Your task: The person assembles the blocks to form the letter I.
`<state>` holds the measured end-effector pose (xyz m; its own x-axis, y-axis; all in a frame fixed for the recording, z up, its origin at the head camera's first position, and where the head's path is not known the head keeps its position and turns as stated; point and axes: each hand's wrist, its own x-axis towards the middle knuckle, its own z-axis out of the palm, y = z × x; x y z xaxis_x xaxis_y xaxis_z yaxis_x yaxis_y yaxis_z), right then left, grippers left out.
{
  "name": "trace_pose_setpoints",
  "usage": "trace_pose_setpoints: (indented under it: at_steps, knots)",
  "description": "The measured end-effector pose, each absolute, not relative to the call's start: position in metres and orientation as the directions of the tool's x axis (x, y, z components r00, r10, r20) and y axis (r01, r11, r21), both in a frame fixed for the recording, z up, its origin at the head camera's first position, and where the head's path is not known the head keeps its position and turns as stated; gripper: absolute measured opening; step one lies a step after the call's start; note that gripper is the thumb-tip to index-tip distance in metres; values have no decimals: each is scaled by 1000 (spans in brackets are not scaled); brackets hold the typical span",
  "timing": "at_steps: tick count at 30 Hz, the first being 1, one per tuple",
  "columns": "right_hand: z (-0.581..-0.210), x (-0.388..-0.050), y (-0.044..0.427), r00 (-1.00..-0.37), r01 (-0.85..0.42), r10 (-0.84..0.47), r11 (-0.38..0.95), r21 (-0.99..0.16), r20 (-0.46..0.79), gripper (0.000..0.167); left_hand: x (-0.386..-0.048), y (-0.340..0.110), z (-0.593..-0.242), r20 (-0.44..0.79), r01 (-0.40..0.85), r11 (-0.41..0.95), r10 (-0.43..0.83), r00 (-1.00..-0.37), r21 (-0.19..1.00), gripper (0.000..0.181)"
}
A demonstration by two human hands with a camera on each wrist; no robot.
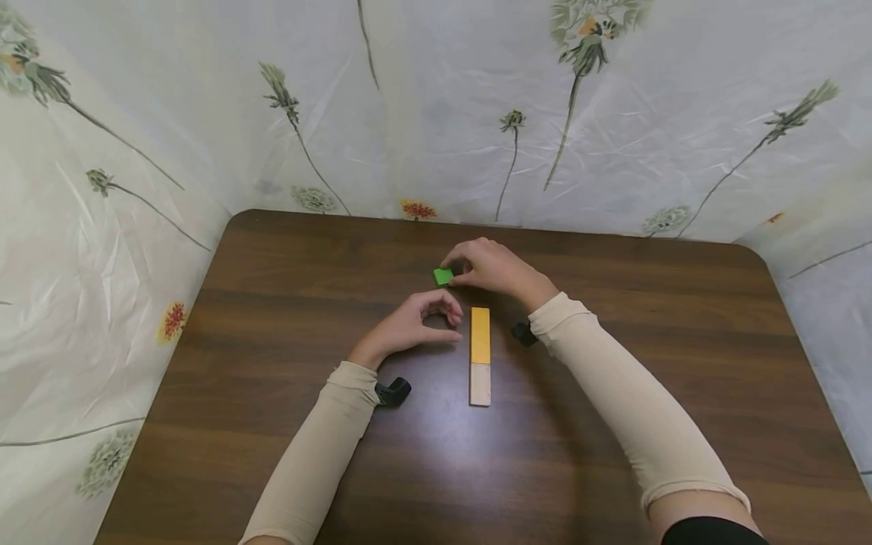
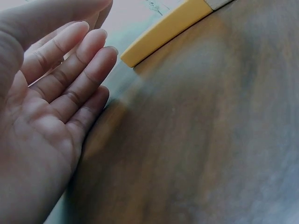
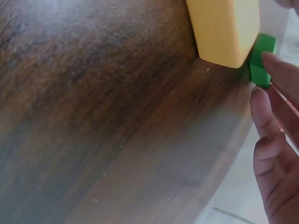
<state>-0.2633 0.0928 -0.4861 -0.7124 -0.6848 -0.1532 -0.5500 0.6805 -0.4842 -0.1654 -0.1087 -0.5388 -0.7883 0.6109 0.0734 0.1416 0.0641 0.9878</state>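
Note:
My right hand pinches a small green block between thumb and fingers, toward the far side of the table. In the right wrist view this green block appears beyond the end of a yellow block. Closer to me, the long yellow block lies end to end with a pale wooden block, forming one straight strip. Just left of the yellow block is my left hand, its fingers loosely bent and thumb apart. Its palm holds nothing in the left wrist view.
A dark brown wooden table with rounded far corners carries the blocks. Behind it and at the sides hangs pale, shiny covering printed with flowers. Dark bands sit at both wrists.

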Motion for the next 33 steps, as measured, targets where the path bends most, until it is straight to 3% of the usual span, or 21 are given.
trace_pose_setpoints:
  at_steps: [33]
  knots:
    - [-495, -260, 95, -743, -541, -661, 685, -488, -103, 29, -167, -109, -539, 65, 133, 65, 613, -787, 989, 27]
